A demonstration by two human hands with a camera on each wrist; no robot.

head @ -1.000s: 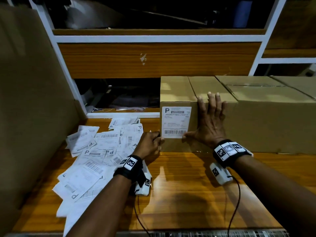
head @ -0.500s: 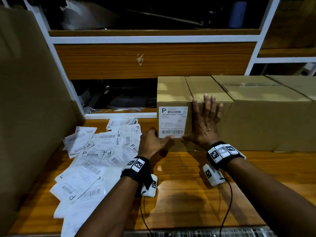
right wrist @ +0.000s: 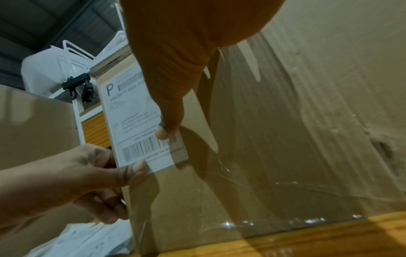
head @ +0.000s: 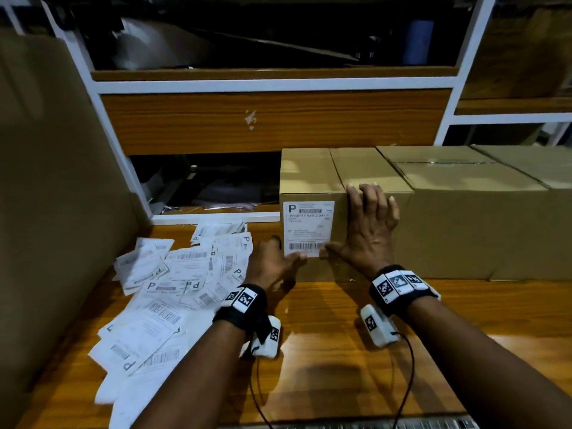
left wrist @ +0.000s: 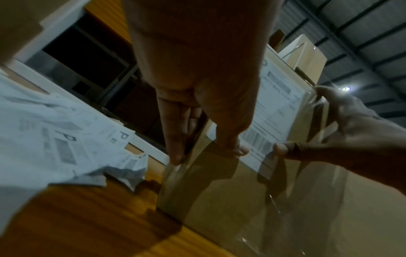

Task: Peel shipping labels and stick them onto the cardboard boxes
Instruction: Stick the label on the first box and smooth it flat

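Both thumbs are pressing the bottom edge of a white barcoded shipping label [head: 308,228] onto a brown cardboard box [head: 335,181], the right hand [head: 368,230] lying flat, the left hand [head: 272,264] curling at its corner, loose white labels [head: 161,292] lying nearby.

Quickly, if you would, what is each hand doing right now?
Left hand: open, thumb pressing the label bottom edge.
Right hand: open, flat against the box, thumb on the label.

Three boxes [head: 340,181] in a row, one label [head: 308,227] stuck on, many loose labels [head: 173,280], two hands [head: 370,230].
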